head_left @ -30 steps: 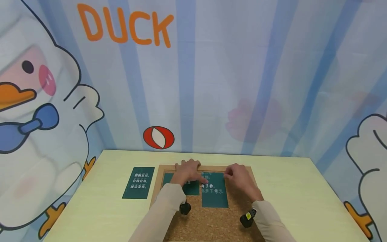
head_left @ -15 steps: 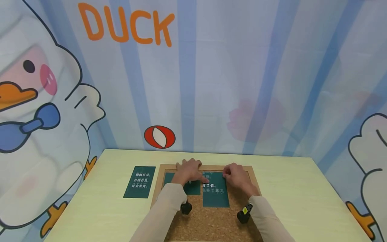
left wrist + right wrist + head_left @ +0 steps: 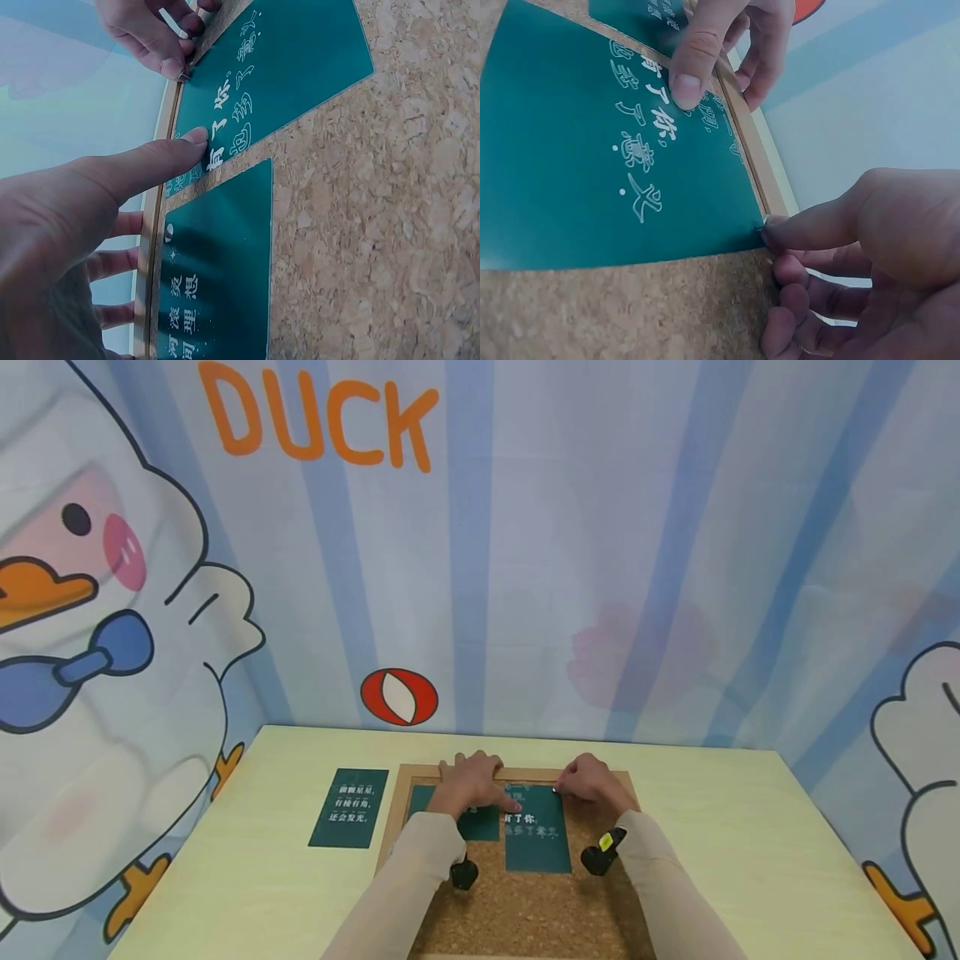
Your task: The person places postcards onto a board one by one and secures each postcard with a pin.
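A dark green card (image 3: pixel 537 843) with white characters lies on the framed cork board (image 3: pixel 495 910). My left hand (image 3: pixel 474 783) rests its straight thumb on that card's upper left part, as the left wrist view shows. Its other fingers spread across the wooden frame's far edge. At the card's top right corner my right hand (image 3: pixel 592 778) pinches a small shiny pin (image 3: pixel 763 223) between thumb and forefinger. The pin is mostly hidden by the fingertips. A second green card (image 3: pixel 217 262) lies on the cork under the left hand, partly covered in the head view.
Left of the board, a third green card (image 3: pixel 348 807) lies on the pale table (image 3: pixel 750 852). A wooden frame (image 3: pixel 754 150) edges the cork. Behind the table hangs a printed duck curtain (image 3: pixel 525 568).
My right wrist has turned and risen slightly, while its fingertips stay at the card's corner. The left hand keeps its place on the card. The head view has shifted slightly.
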The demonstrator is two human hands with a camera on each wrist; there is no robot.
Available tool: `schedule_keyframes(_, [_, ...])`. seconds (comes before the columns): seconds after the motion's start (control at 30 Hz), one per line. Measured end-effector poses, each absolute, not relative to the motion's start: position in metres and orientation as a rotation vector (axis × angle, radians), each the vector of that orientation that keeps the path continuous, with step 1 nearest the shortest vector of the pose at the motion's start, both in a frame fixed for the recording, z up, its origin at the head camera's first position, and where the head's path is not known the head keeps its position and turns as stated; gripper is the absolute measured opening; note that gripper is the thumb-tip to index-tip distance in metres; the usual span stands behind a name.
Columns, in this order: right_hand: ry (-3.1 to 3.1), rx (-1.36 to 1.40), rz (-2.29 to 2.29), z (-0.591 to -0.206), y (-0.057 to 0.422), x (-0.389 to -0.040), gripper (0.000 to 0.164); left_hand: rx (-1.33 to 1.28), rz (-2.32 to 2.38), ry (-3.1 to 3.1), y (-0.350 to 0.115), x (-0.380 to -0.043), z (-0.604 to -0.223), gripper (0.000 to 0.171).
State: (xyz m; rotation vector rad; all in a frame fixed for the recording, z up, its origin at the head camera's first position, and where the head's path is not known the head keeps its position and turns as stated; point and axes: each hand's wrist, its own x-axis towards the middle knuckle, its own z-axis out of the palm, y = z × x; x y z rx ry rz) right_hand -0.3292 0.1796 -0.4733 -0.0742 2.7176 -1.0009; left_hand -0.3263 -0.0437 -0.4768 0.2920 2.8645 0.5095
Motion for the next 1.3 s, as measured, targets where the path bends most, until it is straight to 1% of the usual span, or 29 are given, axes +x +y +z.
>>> schedule_keyframes(0.23, [2.610, -0.012, -1.038, -0.468, 0.177, -0.333, 0.033, 0.291, 0.507, 2.860, -0.043, -0.324, -0.476, 0.079])
schedule_keyframes(0.33, [2.625, -0.005, -0.987, -0.467, 0.174, -0.335, 0.036, 0.298, 0.493, 2.860, -0.043, -0.324, -0.476, 0.079])
schedule_keyframes(0.43, [2.652, 0.001, -0.918, -0.467, 0.170, -0.336, 0.032, 0.307, 0.485, 2.860, -0.043, -0.325, -0.475, 0.080])
schedule_keyframes(0.57, [2.682, 0.025, -0.859, -0.466, 0.167, -0.336, 0.017, 0.312, 0.484, 2.861, -0.043, -0.325, -0.476, 0.080])
schedule_keyframes(0.63, [2.693, 0.031, -0.842, -0.465, 0.166, -0.336, 0.015, 0.311, 0.485, 2.861, -0.043, -0.325, -0.477, 0.080])
schedule_keyframes(0.87, [2.732, 0.001, -0.810, -0.465, 0.165, -0.334, 0.019, 0.317, 0.492, 2.858, -0.045, -0.325, -0.476, 0.079])
schedule_keyframes(1.13, [2.823, -0.145, -0.782, -0.468, 0.170, -0.330, 0.028, 0.319, 0.492, 2.865, -0.045, -0.324, -0.473, 0.078])
schedule_keyframes(1.23, [2.861, -0.225, -0.808, -0.469, 0.175, -0.325, 0.025, 0.326, 0.505, 2.859, -0.045, -0.324, -0.473, 0.078])
schedule_keyframes(1.3, [2.884, -0.268, -0.817, -0.469, 0.181, -0.321, 0.019, 0.330, 0.513, 2.855, -0.045, -0.323, -0.473, 0.079])
